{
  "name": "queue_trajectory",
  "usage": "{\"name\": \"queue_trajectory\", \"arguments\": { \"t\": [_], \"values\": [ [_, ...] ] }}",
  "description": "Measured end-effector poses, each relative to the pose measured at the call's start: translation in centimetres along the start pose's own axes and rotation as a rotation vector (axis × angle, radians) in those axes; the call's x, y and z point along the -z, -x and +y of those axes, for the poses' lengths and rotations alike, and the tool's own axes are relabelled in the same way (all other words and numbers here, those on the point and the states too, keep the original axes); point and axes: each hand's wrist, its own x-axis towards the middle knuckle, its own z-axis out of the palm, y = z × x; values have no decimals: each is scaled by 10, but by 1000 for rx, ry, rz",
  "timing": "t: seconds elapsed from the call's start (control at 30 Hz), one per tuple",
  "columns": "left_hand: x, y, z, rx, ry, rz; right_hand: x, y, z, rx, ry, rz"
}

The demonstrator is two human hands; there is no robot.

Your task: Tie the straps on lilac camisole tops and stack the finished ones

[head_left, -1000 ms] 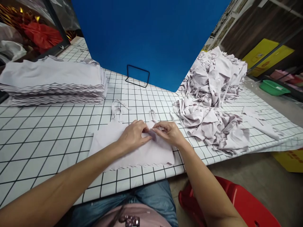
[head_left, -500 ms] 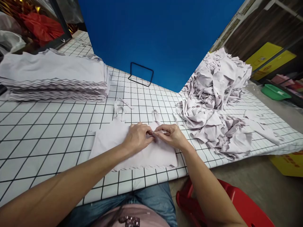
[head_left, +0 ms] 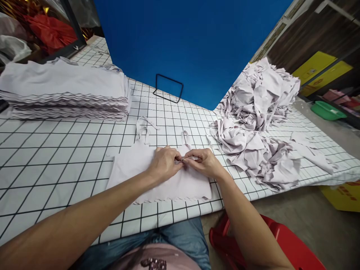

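Observation:
A pale camisole top (head_left: pixel 174 187) with thin straps lies flat on the checked tablecloth (head_left: pixel 70 157) in front of me, its straps pointing away. Both hands meet over its upper edge. My left hand (head_left: pixel 165 161) pinches the fabric there with bent fingers, the wrist resting over the garment. From the other side my right hand (head_left: pixel 202 161) grips a bit of the same edge between thumb and forefinger. The small spot between the fingertips is mostly hidden, so any fine detail there cannot be made out.
A tall stack of folded pale fabric pieces (head_left: pixel 64 82) stands on the left. Crumpled pale cloth (head_left: pixel 258 101) is heaped on the right. A large blue panel (head_left: pixel 174 45) with a black wire frame (head_left: pixel 168 88) rises behind. A red stool (head_left: pixel 284 240) sits below right.
Almost nothing differs. Both hands keep their pinch on the camisole's edge, and the whole view has shifted very slightly.

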Motion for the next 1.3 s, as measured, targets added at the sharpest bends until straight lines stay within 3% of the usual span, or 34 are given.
{"name": "queue_trajectory", "arguments": {
  "t": [0.4, 0.67, 0.87, 0.97, 1.1, 1.2, 1.3],
  "values": [
    [-1, -1, -2, -14, 30, -3, 11, 0, 2, 189, 419, -32],
    [0, -4, 0, -23, 70, -36, 24, -12, -20, 354, 793, -262],
    [3, -4, 2, 5, 54, -56, 34, -27, -31, 354, 863, -345],
    [3, -2, 0, -25, 45, -37, 46, -34, -29, 340, 779, -267],
    [1, -2, -3, -81, 26, -23, 58, -48, -17, 323, 660, 5],
    [0, -3, -4, -74, 17, -22, 61, -65, -3, 293, 434, 190],
    [-1, -3, -3, -70, -10, -26, 59, -85, 9, 112, 230, 247]
  ]
}}
